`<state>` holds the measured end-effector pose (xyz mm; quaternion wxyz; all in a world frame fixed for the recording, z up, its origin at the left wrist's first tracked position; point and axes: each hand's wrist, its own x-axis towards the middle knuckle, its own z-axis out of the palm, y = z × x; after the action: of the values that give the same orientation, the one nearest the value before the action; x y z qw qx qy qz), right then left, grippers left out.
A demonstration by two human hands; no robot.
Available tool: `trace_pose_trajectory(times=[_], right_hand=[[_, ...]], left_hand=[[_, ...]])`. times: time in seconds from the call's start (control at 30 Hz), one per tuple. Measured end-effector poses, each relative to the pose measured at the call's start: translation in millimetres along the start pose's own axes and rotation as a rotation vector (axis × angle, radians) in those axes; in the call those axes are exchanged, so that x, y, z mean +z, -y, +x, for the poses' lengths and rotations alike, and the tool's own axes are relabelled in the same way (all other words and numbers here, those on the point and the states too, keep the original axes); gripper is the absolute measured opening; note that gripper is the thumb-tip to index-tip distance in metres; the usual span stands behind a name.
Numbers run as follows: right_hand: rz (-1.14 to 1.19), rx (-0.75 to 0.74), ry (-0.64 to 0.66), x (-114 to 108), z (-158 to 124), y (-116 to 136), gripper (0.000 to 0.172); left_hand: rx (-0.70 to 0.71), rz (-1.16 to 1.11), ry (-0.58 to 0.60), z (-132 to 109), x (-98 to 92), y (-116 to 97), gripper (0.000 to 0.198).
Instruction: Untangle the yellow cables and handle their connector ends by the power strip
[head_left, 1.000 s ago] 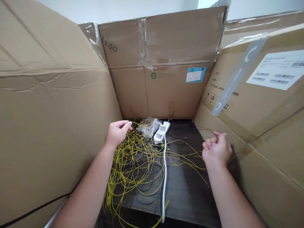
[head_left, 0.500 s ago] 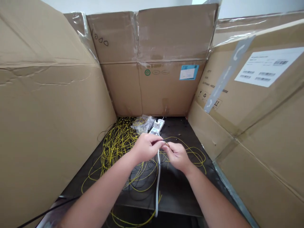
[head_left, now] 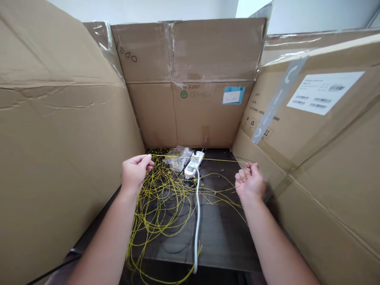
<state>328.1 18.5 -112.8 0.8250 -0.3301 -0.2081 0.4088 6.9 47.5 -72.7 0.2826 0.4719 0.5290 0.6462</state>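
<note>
A thin yellow wire [head_left: 221, 160] runs taut between my two hands, above the dark table. My left hand [head_left: 135, 170] pinches one end of this stretch, over the far left of a loose tangle of yellow wire [head_left: 162, 202]. At the right, my right hand [head_left: 251, 180] is closed around the other end, palm turned up, close to the right cardboard wall. Thin strands of wire also pass through or beside its fingers. Behind the taut wire lies a white power strip [head_left: 193, 165] with a plug in it.
Tall cardboard panels stand at the left [head_left: 68, 150], back [head_left: 190, 118] and right [head_left: 320, 158] of the dark table [head_left: 222, 241]. A crumpled clear plastic bag [head_left: 177, 159] lies by the power strip. A thick white cable [head_left: 197, 225] crosses the table's front edge.
My hands were together over the power strip and have moved far apart, left and right. The yellow wire between them is now drawn straight. The power strip has come fully into view.
</note>
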Motion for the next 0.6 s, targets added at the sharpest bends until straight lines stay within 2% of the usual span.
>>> trace_pose_trajectory(times=[0.17,0.3,0.4,0.47,0.6], right_hand=[[0.069,-0.057,-0.027,16.3,-3.6,16.6,0.026],[0.079,-0.091,-0.003,48.5,-0.5,44.5,0.025],[0.007,-0.132,-0.003,78.1,12.4,69.6,0.027],[-0.067,-0.177,-0.045,96.2,26.3,84.6,0.029],[-0.162,-0.171,-0.142,124.0,57.3,106.8,0.031]], left_hand=[[-0.066,-0.013,-0.1,15.8,-22.2,16.1,0.023],[-0.211,-0.092,-0.09,19.2,-36.6,29.5,0.025],[-0.282,-0.121,-0.07,15.2,-39.6,38.2,0.028],[-0.255,-0.119,-0.036,11.3,-38.6,43.3,0.028],[-0.073,-0.079,0.102,4.7,-38.1,52.9,0.026]])
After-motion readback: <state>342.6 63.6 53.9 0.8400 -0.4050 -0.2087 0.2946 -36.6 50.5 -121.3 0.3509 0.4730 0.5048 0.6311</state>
